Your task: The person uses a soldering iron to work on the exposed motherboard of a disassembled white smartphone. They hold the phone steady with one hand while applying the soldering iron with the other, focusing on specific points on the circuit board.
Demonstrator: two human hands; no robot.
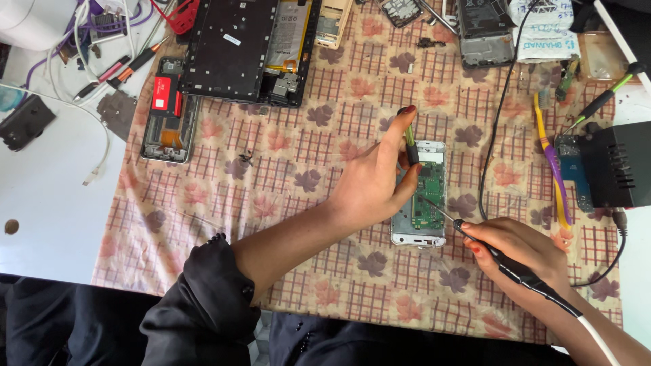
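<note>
While the left hand (369, 183) pinches a small dark screwdriver (411, 146) upright over the opened phone (420, 196), the right hand (522, 247) grips a thin soldering iron (475, 237), its tip on the green board, apparently touching. The phone lies right of the middle of the patterned cloth (305, 176); a black power unit (617, 166) sits at the cloth's right edge.
</note>
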